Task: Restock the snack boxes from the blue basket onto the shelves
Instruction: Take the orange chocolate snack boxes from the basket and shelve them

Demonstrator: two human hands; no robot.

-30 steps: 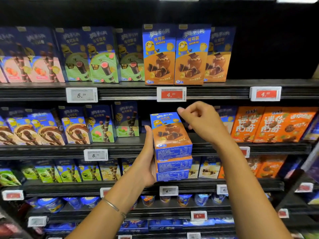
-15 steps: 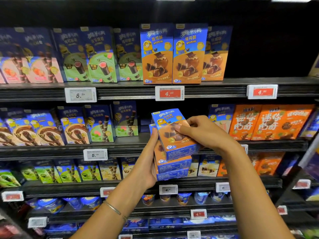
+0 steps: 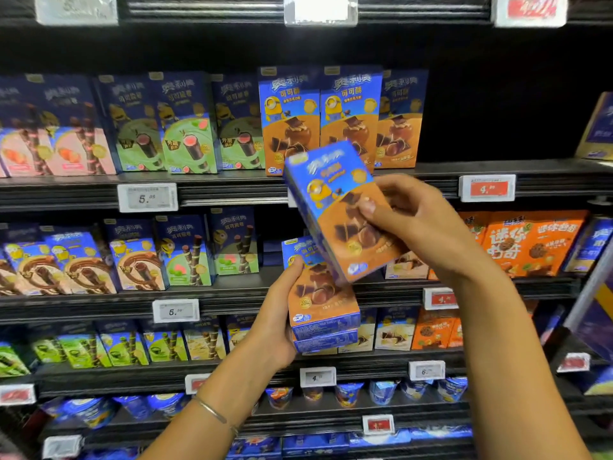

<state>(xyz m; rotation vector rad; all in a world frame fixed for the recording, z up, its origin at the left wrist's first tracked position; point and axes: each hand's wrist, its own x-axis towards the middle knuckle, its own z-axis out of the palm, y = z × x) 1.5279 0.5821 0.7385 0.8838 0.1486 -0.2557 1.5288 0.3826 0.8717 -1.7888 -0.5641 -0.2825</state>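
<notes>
Mid-frame: right hand pinches tilted box, raised above stack gripped by left hand.

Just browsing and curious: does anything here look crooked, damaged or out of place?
Nothing looks spilled or damaged. The shelved boxes stand upright. Only the box in the right hand is askew, tilted in mid-air above the stack the left hand holds.
</notes>
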